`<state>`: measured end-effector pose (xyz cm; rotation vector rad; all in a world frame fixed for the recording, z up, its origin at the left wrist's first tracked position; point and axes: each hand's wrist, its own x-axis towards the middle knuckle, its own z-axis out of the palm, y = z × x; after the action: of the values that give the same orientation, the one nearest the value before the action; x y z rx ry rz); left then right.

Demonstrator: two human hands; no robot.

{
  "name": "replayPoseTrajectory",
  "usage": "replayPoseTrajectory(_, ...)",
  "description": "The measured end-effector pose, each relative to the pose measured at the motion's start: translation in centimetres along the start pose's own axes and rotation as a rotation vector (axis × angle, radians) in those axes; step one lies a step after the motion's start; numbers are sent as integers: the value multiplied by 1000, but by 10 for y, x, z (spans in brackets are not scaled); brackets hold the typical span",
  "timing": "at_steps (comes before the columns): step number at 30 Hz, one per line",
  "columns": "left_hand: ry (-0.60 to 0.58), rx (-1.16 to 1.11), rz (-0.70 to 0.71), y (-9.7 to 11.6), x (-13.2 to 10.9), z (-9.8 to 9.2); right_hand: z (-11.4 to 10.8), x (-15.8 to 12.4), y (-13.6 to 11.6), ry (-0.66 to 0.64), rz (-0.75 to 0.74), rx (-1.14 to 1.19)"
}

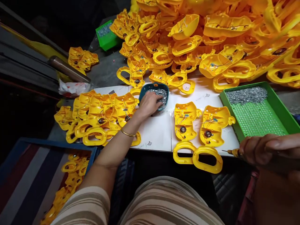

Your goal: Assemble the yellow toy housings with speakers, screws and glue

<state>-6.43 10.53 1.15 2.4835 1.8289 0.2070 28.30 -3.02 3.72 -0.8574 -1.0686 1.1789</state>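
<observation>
Head view: bare white board [159,132] runs from the dark bowl [143,90] to its own front edge. Right of the bowl, two glossy yellow plastic shells [186,120] lie hollow side up, long axes front to back, loop handles [207,160] jutting past that edge. Inside the bowl, the left hand [150,102] dips curled fingers into shiny metal bits [162,92]; whether it pinches any, I cannot tell. Far right of the bowl, the right hand [264,148] grips a thin-tipped tool [235,152], tip toward the handles.

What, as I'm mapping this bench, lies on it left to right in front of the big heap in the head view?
Yellow shell cluster, teal bowl, pair's left shell, pair's right shell, green tray.
</observation>
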Motion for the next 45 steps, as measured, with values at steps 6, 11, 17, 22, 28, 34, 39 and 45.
replayPoseTrajectory(6,60,-111,-41,-6,7,10,20,7,-13,-204,-214,33)
replayPoseTrajectory(11,265,-133,-90,-5,0,-2,19,-1,-14,-157,-180,-10)
replayPoseTrajectory(17,387,-439,275,81,-51,-10,33,-2,-15,29,-184,-30)
replayPoseTrajectory(22,222,-648,483,147,-87,11,51,-3,-23,51,-250,38)
replayPoseTrajectory(28,93,-883,317,156,-95,20,63,-5,-29,33,-272,80)
replayPoseTrajectory(34,22,-973,226,160,-101,20,65,-4,-26,20,-251,78)
replayPoseTrajectory(39,36,-983,189,161,-103,25,63,-6,-20,43,-180,61)
replayPoseTrajectory(45,-8,-919,259,158,-103,27,63,-11,-19,46,-128,23)
